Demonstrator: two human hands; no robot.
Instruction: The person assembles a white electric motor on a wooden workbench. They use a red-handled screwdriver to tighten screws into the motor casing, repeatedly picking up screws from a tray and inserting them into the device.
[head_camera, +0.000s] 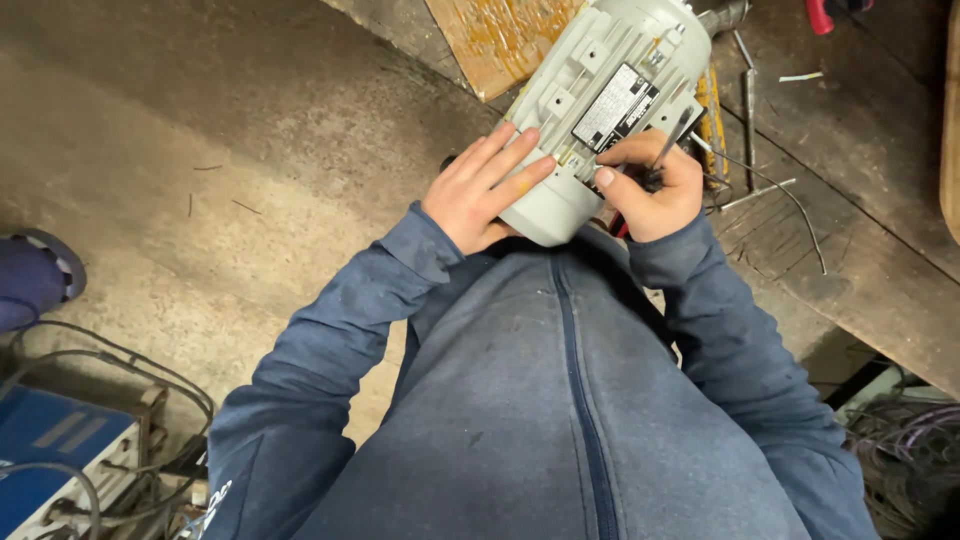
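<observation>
Left hand (480, 190) spread flat on the motor (590, 110), whose long axis runs toward one o'clock. Right hand (650, 190) pinches a screwdriver (668, 142), tip aimed at one o'clock, right beside the nameplate (615, 108).

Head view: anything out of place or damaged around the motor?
Nothing on the grey motor looks broken. It lies tilted across the bench edge, steadied by the left hand; the right hand holds a screwdriver to it. Loose wire and metal rods lie scattered beside it.
</observation>
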